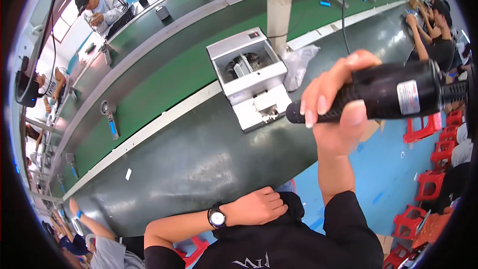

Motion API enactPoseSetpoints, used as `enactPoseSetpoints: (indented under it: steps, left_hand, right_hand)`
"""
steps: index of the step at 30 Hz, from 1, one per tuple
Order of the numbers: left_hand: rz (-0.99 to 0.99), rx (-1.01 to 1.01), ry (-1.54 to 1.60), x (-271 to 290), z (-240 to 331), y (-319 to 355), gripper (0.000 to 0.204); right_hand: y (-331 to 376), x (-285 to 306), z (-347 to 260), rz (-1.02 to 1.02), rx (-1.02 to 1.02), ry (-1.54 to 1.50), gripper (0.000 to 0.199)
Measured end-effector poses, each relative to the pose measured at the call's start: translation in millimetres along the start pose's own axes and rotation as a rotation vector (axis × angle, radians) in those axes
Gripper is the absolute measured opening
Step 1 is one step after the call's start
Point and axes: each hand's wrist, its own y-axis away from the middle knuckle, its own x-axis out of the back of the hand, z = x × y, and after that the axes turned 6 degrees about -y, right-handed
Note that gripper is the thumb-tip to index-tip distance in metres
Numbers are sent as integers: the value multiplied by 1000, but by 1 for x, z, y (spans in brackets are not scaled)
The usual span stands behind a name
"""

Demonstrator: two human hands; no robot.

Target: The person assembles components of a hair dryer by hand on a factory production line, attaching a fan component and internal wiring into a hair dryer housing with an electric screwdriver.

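Observation:
My right hand point(338, 104) is raised above the table's right side, its fingers and thumb wrapped round a black cylindrical power tool point(383, 92). The tool looks like an electric screwdriver. Its narrower ribbed end points left, and its thick body carries a white label. My left hand point(261, 205), below a wristwatch, rests against my black shirt near the table edge. Its fingers are curled together; no object shows in it, though the palm is hidden. A grey-white machine point(249, 72) with an open top bay stands on the dark green table point(189, 152), left of the raised tool.
Behind the machine, a green conveyor point(164, 84) carries handheld devices point(110, 119) with round heads. A clear plastic bag point(300, 67) lies beside a pale post point(280, 10). A black cable point(344, 15) hangs down. Co-workers sit left, right and across; red stools point(430, 185) stand at right.

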Motion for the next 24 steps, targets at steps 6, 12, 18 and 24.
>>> enactPoseSetpoints:
  steps: [6, 12, 18, 24]
  left_hand:
    - [-47, 105, 371, 7, -10, 2, 18]
    - [66, 122, 450, 7, -14, 0, 12]
    - [106, 160, 508, 12, -20, 1, 15]
    - [87, 179, 548, 12, -24, 2, 17]
  right_hand:
    - [2, -4, 27, -27, -75, 112, 61]
    - [-3, 4, 46, -90, -81, 82, 57]
    - [0, 7, 59, -154, -74, 83, 57]
    - [-3, 11, 66, -255, -34, 38, 53]
